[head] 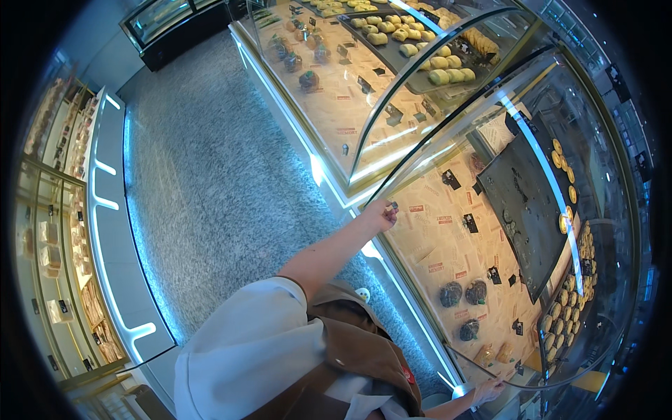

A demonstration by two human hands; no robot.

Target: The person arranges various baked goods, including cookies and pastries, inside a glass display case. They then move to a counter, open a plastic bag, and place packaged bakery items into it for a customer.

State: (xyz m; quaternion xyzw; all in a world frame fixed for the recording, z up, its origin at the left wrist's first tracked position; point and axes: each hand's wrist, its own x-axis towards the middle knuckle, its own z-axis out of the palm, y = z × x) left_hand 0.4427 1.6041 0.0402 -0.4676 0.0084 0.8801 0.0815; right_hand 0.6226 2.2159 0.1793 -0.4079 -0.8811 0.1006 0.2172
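My left hand (380, 215) reaches out to the near edge of a bakery display case, its fingers curled around the side of a curved glass panel (475, 366) by a small metal fitting (395, 205). Farther down that panel, my right hand (488, 391) grips its other side, partly cut by the dimness at the rim. Behind the glass, printed paper (420, 247) lines the shelf. Several dark wrapped buns (450, 294) lie on it among black price tags (470, 223). A mostly bare dark tray (517, 210) lies beyond, with small round tarts (572, 194) along its far side.
An adjoining glass case (362, 152) holds trays of yellow rolls (446, 76) and wrapped buns (308, 80). Small round pastries (559, 315) fill a tray at lower right. Grey carpet-like floor (210, 157) separates me from lit wall shelves (68, 262) with packaged goods. A dark low cabinet (168, 44) stands farther off.
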